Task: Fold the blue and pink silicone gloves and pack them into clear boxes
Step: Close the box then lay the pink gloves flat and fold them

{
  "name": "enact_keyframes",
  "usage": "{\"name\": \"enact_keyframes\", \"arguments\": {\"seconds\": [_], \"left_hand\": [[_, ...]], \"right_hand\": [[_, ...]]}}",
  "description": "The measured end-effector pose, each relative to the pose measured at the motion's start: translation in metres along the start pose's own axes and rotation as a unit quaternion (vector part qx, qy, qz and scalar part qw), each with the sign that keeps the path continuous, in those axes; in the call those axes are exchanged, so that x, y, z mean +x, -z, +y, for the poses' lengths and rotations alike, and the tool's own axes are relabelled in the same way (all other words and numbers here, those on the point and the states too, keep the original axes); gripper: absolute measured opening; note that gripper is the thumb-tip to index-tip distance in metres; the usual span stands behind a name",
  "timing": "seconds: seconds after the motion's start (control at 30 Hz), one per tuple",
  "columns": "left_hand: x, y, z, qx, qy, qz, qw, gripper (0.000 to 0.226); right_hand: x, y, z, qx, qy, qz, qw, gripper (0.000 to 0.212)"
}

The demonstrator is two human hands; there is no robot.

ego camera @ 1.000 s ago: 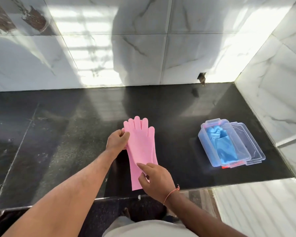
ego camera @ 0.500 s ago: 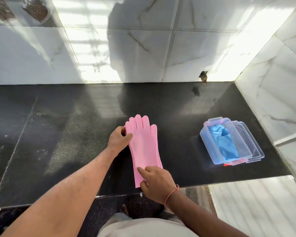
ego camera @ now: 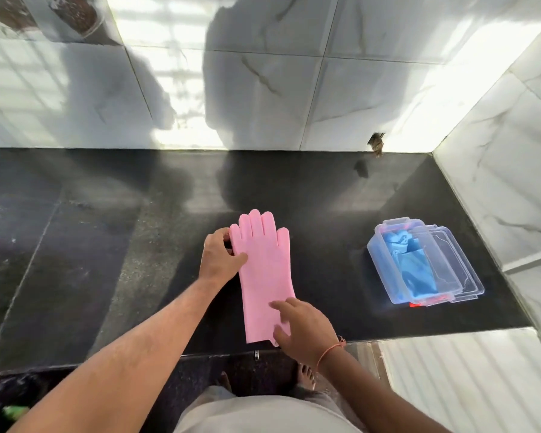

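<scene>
Pink gloves [ego camera: 264, 273] lie flat on the black counter [ego camera: 107, 260], fingers pointing to the wall, cuff at the near edge, apparently two stacked, though the lower one shows only as a sliver at the cuff, so I can't be sure. The left hand [ego camera: 219, 259] sits at the finger end, thumb laid across the palm area of the glove, its other fingers curled at the glove's left edge as if pinching it there. The right hand [ego camera: 300, 326] comes in at the cuff, fingers spread and relaxed, tips resting on the silicone, gripping nothing.

Over to the right, well apart, the clear box [ego camera: 419, 264] already holds the blue gloves [ego camera: 413, 270], sitting on what looks like more clear boxes or lids nested beneath it.

So the step in hand, as I read it, is squaring up the pink pair before the fold. Doing it well means lining the cuffs and side edges flush first; silicone grips itself, so lift and reset rather than drag. Keep the left hand pinning the finger end while the right brings the cuff over, then press the crease flat, because this material likes to spring back open. Aim for a bundle no longer than that box, and hold it down until it goes in.
</scene>
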State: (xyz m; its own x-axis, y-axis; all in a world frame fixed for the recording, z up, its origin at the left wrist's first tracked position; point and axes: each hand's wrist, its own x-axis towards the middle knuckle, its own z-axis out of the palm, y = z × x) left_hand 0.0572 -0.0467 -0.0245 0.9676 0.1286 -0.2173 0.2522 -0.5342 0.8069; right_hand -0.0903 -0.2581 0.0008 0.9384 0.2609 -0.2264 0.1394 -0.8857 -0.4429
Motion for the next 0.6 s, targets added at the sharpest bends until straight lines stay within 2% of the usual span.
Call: {"name": "enact_keyframes", "arguments": {"seconds": [0.07, 0.17, 0.3, 0.47, 0.6], "left_hand": [[-0.012, -0.002, -0.004, 0.003, 0.002, 0.007, 1.000, 0.069], [-0.039, -0.005, -0.017, 0.032, 0.022, -0.019, 0.999, 0.071], [-0.083, -0.011, -0.035, 0.062, 0.031, -0.060, 0.996, 0.051], [-0.120, -0.013, -0.041, 0.082, 0.034, -0.058, 0.994, 0.029], [-0.132, -0.010, -0.045, 0.121, -0.005, -0.057, 0.991, 0.032]], "right_hand": [[-0.002, 0.002, 0.013, 0.013, -0.057, 0.039, 0.998, 0.046], [-0.003, 0.004, 0.025, 0.036, -0.137, 0.041, 0.989, 0.038], [0.001, 0.003, 0.028, 0.074, -0.216, 0.020, 0.973, 0.036], [0.004, 0.001, 0.029, 0.114, -0.262, 0.020, 0.958, 0.007], [0.004, 0.002, 0.037, 0.168, -0.273, 0.013, 0.947, 0.005]]}}
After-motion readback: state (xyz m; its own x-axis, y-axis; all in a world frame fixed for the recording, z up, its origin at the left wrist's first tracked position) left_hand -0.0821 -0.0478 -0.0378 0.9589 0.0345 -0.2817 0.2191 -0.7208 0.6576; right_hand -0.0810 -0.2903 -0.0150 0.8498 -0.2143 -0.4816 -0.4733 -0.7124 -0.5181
